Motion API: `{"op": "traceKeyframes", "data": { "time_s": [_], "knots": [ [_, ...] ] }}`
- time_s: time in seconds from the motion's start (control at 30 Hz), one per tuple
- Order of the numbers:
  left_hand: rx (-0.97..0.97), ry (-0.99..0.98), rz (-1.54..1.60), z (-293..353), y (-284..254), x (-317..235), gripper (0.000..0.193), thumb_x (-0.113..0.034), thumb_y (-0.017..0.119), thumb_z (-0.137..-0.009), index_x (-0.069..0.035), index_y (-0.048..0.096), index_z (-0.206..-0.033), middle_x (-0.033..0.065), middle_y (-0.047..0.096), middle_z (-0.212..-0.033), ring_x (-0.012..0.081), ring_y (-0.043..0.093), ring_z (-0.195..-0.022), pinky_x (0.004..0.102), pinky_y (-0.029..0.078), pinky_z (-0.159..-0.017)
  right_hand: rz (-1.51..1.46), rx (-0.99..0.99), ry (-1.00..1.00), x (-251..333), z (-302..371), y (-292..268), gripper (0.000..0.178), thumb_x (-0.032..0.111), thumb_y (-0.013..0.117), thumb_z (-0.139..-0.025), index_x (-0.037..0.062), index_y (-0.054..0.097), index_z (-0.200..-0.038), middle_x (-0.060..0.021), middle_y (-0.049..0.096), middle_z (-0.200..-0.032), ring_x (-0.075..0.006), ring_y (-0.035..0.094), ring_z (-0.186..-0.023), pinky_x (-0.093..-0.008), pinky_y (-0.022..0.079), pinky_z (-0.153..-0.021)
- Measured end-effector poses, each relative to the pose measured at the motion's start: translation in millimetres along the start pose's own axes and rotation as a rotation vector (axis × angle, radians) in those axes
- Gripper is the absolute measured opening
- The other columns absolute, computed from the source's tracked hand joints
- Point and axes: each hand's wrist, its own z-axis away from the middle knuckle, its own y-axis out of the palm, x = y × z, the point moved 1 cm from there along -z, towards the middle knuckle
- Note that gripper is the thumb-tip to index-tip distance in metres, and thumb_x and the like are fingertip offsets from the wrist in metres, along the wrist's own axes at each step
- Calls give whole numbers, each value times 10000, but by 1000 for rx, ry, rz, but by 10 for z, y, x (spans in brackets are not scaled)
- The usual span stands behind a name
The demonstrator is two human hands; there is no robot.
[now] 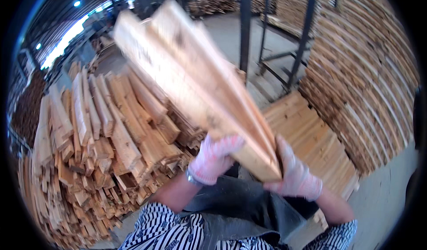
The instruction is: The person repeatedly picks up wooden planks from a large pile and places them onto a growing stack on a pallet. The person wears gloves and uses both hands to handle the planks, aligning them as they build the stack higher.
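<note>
Several pale wooden boards (200,90) are held up in a bundle, tilted away toward the upper left and blurred at the far end. My left hand (216,158), in a white and pink work glove, is closed on the bundle's left side near its close end. On the right side, my right hand (296,172) grips the same end, gloved too, thumb and fingers along the wood. To the left lies a big heap of loose boards (120,139), their cut ends facing me. A flat layer of boards (307,132) lies to the right, partly behind my right hand.
A tall stack of boards (360,76) rises on the right. Dark metal posts (245,32) and a metal frame (284,70) stand ahead. Grey concrete floor (387,183) shows at the lower right. More wood piles (211,4) stand at the back. A dark apron (240,205) covers my lap.
</note>
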Motion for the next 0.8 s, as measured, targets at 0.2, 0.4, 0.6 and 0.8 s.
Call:
{"op": "traceKeyframes", "data": {
  "time_s": [0.2, 0.4, 0.6, 0.8],
  "knots": [
    [274, -51, -363, -901, 437, 468, 604, -132, 810, -787, 15, 569, -1321, 113, 676, -1217, 238, 654, -1122, 373, 539, -975, -141, -611, 123, -369, -313, -226, 1309, 321, 920, -665, -27, 54, -1583, -262, 369, -1535, -344, 398, -1433, -360, 350, -1168],
    [601, -251, -464, -1653, 871, 1275, 792, -150, 881, -750, 0, 475, -1414, 125, 635, -1296, 227, 618, -1182, 379, 526, -1008, -211, -849, 206, -1122, 197, -425, 1333, 336, 935, -654, -58, 52, -1572, -254, 391, -1502, -315, 423, -1405, -340, 368, -1145],
    [810, -414, -820, -2029, 880, 2134, 794, -219, 903, -751, -27, 502, -1410, 108, 627, -1314, 203, 595, -1192, 359, 521, -1003, -190, -929, 573, -1693, 633, -223, 1271, 343, 911, -687, -77, 78, -1550, -248, 478, -1409, -317, 497, -1327, -357, 405, -1116],
    [751, -716, -789, -2136, 594, 2830, 769, -243, 860, -813, -29, 477, -1444, 87, 602, -1353, 192, 556, -1239, 355, 484, -1039, -194, -976, 494, -2414, 754, 184, 1129, 359, 838, -761, -87, 146, -1533, -267, 495, -1384, -366, 520, -1295, -369, 421, -1102]
  ]
}}
